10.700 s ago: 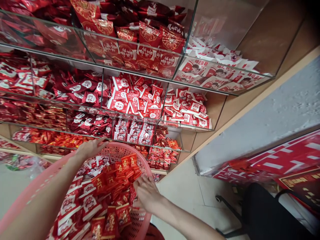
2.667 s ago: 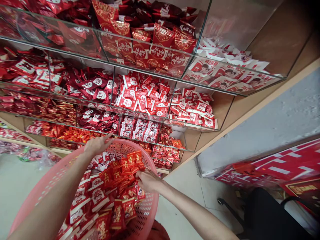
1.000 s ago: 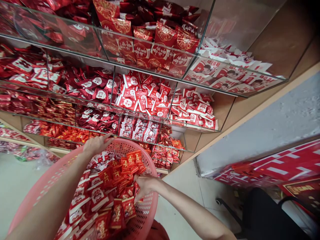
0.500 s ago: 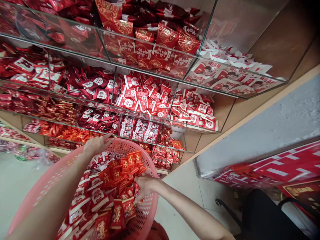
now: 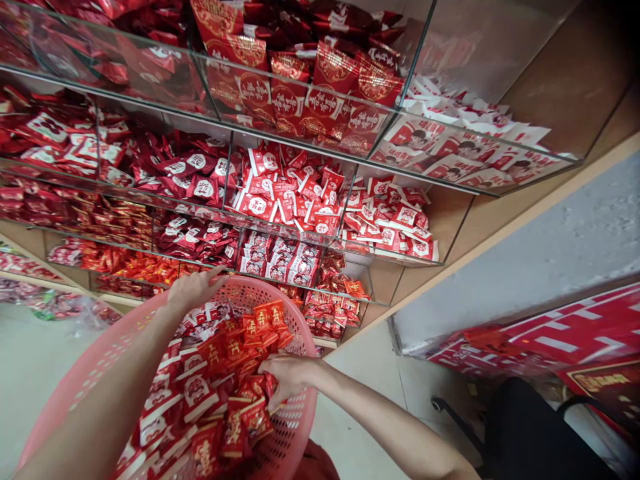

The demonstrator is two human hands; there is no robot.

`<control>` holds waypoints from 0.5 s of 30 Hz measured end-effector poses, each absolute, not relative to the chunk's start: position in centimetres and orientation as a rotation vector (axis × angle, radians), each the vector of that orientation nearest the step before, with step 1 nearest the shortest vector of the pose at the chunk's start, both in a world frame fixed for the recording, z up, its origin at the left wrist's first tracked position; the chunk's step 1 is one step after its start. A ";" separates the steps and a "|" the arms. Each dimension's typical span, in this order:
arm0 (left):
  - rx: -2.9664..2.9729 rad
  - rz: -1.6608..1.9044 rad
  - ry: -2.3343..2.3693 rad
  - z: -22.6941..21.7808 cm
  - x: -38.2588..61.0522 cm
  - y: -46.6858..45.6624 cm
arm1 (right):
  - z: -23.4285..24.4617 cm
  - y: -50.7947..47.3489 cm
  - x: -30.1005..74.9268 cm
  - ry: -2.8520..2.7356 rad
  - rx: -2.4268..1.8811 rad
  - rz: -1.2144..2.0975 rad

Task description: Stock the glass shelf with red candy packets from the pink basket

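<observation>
A pink plastic basket [image 5: 295, 420] full of small red sweet packets [image 5: 220, 373] is held up in front of glass shelves. My left hand [image 5: 195, 288] grips the basket's far rim, fingers curled over it. My right hand [image 5: 286, 377] is inside the basket at its right side, fingers closed on a few red packets [image 5: 260, 387]. The left forearm runs along the basket's left side.
Glass shelf bins [image 5: 300, 200] hold red and white packets in tiers, from floor level to above head height. A wooden side panel [image 5: 500, 213] and grey wall stand to the right. Red boxes [image 5: 575, 333] and a black chair [image 5: 525, 433] sit at lower right. Pale floor lies below.
My right hand has shifted slightly lower in the basket and closed on packets near the right wall. The left hand stays on the rim.
</observation>
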State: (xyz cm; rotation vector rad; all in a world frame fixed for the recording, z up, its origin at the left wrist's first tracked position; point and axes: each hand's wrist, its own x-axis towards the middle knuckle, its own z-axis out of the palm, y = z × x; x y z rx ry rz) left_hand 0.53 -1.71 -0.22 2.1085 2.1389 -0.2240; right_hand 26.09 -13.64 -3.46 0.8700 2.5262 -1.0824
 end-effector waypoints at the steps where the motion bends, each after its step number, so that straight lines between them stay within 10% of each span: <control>1: 2.101 -0.221 2.139 -0.2 0.5 -1.7 | -3.3 -13.6 26.3 2.521 0.862 -1.085; 15: 2.071 -0.201 2.153 0.2 0.8 -1.8 | -1.6 -14.0 28.8 2.594 0.950 -0.870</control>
